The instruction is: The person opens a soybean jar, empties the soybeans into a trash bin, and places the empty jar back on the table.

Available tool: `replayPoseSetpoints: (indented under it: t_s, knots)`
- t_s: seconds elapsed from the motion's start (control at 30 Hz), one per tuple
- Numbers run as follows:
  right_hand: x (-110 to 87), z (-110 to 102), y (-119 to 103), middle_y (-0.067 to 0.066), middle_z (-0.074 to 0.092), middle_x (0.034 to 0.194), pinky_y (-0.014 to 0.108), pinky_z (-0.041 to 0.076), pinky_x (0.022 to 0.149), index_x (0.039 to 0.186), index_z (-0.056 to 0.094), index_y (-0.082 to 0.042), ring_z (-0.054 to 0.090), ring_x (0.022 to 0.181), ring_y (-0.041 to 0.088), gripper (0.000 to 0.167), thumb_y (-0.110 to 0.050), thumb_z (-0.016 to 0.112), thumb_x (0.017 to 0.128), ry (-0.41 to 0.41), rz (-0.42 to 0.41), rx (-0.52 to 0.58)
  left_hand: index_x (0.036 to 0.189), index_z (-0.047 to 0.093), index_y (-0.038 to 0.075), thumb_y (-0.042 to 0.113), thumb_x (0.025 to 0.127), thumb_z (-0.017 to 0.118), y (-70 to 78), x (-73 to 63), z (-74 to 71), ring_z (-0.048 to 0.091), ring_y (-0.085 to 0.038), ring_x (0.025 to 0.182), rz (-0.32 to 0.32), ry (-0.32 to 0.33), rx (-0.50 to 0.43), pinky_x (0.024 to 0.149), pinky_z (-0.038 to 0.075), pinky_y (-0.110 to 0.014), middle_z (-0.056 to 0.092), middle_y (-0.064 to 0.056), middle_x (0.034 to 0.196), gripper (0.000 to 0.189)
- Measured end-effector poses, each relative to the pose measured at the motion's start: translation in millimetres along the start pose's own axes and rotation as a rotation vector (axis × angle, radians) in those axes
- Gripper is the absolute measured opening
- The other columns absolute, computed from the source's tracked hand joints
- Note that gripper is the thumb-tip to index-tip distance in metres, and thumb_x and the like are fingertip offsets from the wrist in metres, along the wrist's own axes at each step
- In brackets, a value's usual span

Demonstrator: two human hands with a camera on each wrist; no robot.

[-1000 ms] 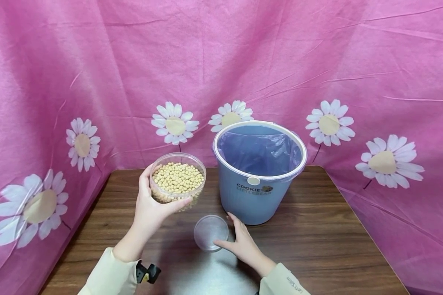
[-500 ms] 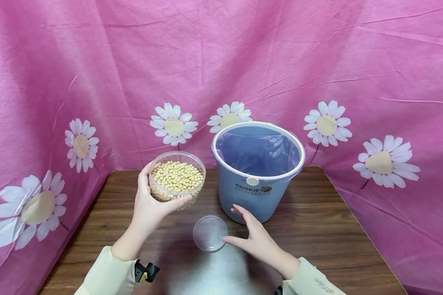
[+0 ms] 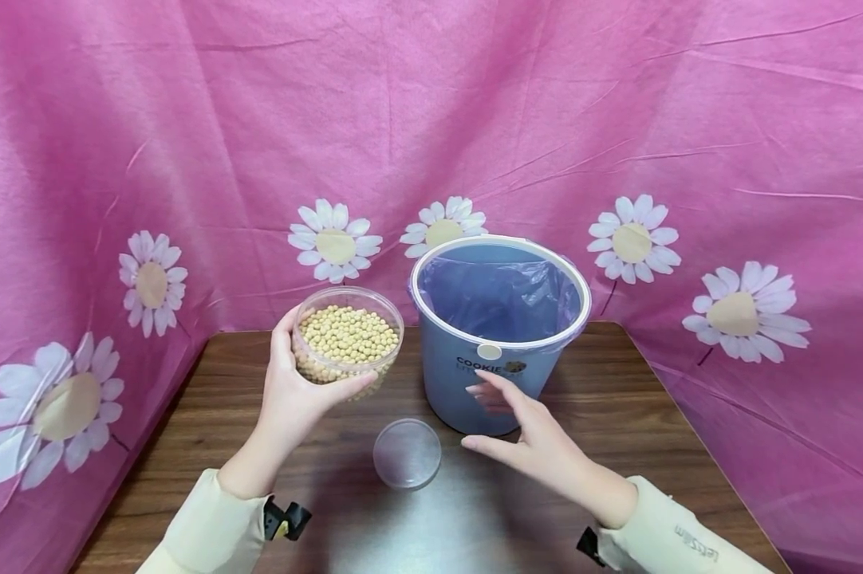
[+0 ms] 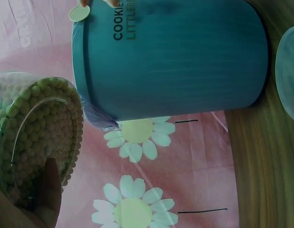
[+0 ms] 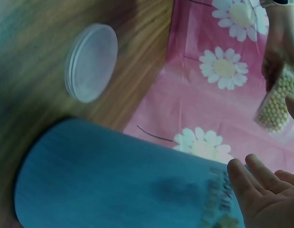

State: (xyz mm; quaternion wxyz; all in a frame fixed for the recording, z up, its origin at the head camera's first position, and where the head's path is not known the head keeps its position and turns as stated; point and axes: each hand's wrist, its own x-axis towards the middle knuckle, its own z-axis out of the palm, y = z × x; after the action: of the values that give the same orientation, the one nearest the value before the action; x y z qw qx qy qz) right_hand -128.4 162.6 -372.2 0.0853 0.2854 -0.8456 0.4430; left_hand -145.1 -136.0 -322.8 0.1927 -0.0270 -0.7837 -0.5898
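Note:
My left hand (image 3: 291,391) grips a clear round plastic tub (image 3: 341,375) from its left side, thumb across the front. Pale yellow soybeans (image 3: 348,333) nearly fill the tub, which is raised above the table with its open top slightly tilted. In the left wrist view, the tub's bottom (image 4: 42,133) shows the beans through it. My right hand (image 3: 532,430) holds nothing; its fingers are spread in front of the blue bin (image 3: 442,391), overlapping the printed lettering. Flat on the table, left of that hand, lies a round clear lid (image 3: 407,454).
The blue bin has a white rim (image 3: 431,320) and a purple liner bag (image 3: 467,299) inside. It stands at the back of the brown wooden table (image 3: 618,494). A pink cloth (image 3: 532,112) with daisies encloses the back and sides.
My right hand has drawn away from the lid, moving right and up in front of the bin. My left hand has raised the tub slightly. The lid stays in place.

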Motion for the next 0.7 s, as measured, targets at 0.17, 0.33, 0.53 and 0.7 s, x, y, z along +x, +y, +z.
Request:
replayPoseSetpoints:
  t_s: [0.17,0.33,0.53,0.7]
  knots:
    - [6.4,-20.8,-5.1,0.010,0.069,0.121,0.030,0.055,0.094,0.142,0.045,-0.005,0.067,0.108,0.012,0.070,-0.009,0.080,0.081,0.033,0.001,0.045,0.147,0.034,0.019,0.014,0.056,0.097,-0.5,4.4,0.9,0.045,-0.013,0.128,0.014,-0.007,-0.001,0.112,0.036,-0.038,0.045,0.002,0.144,0.111]
    - [14.0,-41.8,-5.3,0.019,0.070,0.115,0.021,0.054,0.090,0.137,0.050,-0.004,0.069,0.103,0.009,0.062,-0.002,0.078,0.082,0.093,0.021,0.091,0.147,0.033,0.019,0.016,0.057,0.097,1.6,9.4,0.3,0.044,-0.014,0.128,0.024,-0.008,0.011,0.112,0.036,-0.039,0.044,0.001,0.144,0.111]
    - [25.6,-70.9,-1.0,0.008,0.075,0.102,0.016,0.055,0.077,0.135,0.054,-0.005,0.070,0.091,0.000,0.054,-0.002,0.075,0.085,0.157,0.078,0.045,0.148,0.033,0.020,0.020,0.056,0.098,5.5,15.7,1.4,0.043,-0.016,0.130,0.036,-0.005,0.042,0.112,0.034,-0.041,0.044,-0.001,0.145,0.112]
    - [34.3,-92.8,2.1,-0.018,0.071,0.088,0.013,0.050,0.070,0.135,0.058,-0.007,0.066,0.081,-0.005,0.052,-0.014,0.076,0.087,0.182,0.151,-0.088,0.149,0.033,0.022,0.025,0.056,0.098,8.6,19.8,4.1,0.042,-0.016,0.132,0.037,-0.008,0.069,0.113,0.033,-0.041,0.043,0.000,0.147,0.113]
